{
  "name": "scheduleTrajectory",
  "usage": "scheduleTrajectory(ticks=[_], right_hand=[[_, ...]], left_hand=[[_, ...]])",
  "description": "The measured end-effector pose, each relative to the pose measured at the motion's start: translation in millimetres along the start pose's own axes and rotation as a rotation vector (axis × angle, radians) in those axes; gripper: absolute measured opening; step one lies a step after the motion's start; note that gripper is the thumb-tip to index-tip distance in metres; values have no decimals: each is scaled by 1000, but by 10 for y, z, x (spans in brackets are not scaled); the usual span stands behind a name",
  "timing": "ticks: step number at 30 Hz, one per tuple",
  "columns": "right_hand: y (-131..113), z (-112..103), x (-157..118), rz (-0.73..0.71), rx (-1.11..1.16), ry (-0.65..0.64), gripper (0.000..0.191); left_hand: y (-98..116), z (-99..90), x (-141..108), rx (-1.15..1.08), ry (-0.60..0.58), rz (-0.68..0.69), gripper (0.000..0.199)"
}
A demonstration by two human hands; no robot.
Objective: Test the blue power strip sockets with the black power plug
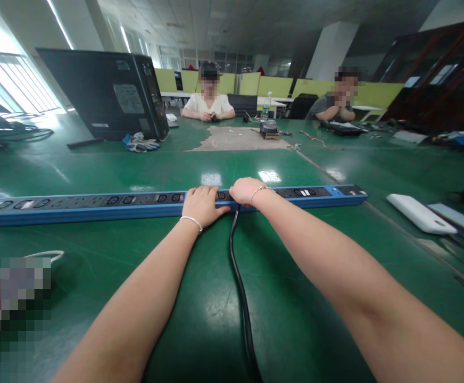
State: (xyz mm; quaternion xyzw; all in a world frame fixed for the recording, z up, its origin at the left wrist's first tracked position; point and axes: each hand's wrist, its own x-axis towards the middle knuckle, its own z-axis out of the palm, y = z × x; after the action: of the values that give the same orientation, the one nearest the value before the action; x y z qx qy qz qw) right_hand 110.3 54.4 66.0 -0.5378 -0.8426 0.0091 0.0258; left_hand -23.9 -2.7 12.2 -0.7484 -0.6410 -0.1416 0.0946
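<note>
A long blue power strip (152, 211) with black sockets lies across the green table. My left hand (204, 206) rests on its middle, fingers over the top and thumb stretched to the right along the front edge. Just to the right, my right hand (248, 191) is closed at the strip, around the upper end of a black cable (238, 276). The cable's plug is hidden by the fingers. From there the cable runs down over the table toward the bottom of the view.
A black computer case (116, 96) and gloves (140, 142) stand at the back left. A blurred-out object (12, 292) is at the near left, a white power bank (419, 214) at the right. Two people (208, 103) sit across the table, near a bottle (266, 106).
</note>
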Motion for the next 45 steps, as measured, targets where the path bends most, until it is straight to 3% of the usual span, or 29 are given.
scheduleTrajectory(ticks=[3,9,11,14,16,18,20,23,28,33,45], right_hand=[[9,-76,-29,76,-52,-164,29],[-16,-199,-40,45,-73,-292,41],[-18,-368,-46,45,-71,-265,43],[50,-748,-63,75,-47,-121,44],[160,-957,-87,126,23,-142,43],[315,-1035,-132,205,135,-218,37],[496,-978,-197,256,246,-249,28],[765,-758,-295,298,300,-158,22],[1121,-434,-374,362,60,-97,25],[1373,-265,-427,444,-110,-99,34],[1292,-171,-468,397,-169,-189,43]], left_hand=[[-13,15,0,0,23,20,67],[-23,38,7,19,40,28,66],[-23,48,12,17,33,20,66],[-29,64,17,10,20,16,68],[-35,70,15,11,20,18,70],[-39,70,13,16,25,19,71],[-40,65,11,22,30,21,70],[-34,55,11,23,34,30,69],[-25,48,14,24,21,15,70],[-34,53,19,13,30,30,71],[-44,63,23,-8,33,39,71]])
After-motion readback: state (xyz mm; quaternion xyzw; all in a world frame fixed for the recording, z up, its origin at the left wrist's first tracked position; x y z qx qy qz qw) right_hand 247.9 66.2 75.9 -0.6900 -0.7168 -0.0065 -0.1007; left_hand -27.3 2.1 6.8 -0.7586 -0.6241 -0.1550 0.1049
